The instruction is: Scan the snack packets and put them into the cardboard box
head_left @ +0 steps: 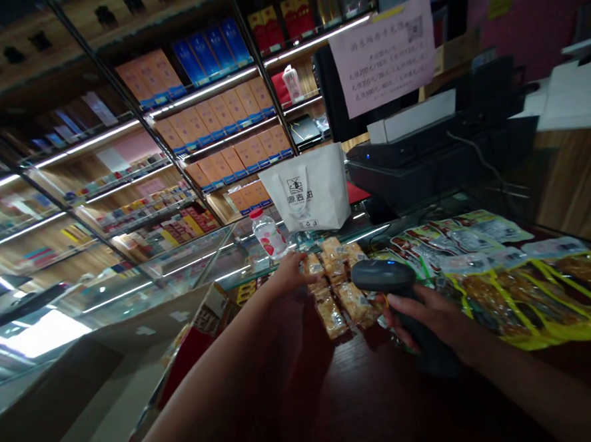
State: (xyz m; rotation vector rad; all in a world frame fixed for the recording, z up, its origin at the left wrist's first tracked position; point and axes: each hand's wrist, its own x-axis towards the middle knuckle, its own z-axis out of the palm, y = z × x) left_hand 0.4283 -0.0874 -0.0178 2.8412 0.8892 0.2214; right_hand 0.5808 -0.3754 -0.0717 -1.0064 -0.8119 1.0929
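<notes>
My right hand [434,312] is wrapped around the handle of a dark barcode scanner [383,274], which has a small blue light on top. The scanner's head is over the right side of a group of clear-wrapped, golden-brown snack packets [328,312] with small labels, lying on the dark red counter [356,391]. At the left edge of this group is my left hand [291,271], its thumb and fingers closed about the side of one packet. Part of that grip is hidden by the hand itself.
Yellow-edged food packets [535,293] lie to the right. Behind the snacks stand a red-capped bottle [269,234] and a white paper bag [308,190]. An open cardboard box [99,380] is at left. A dark monitor [328,92] bears a pink sign; stocked shelves [207,93] rise behind.
</notes>
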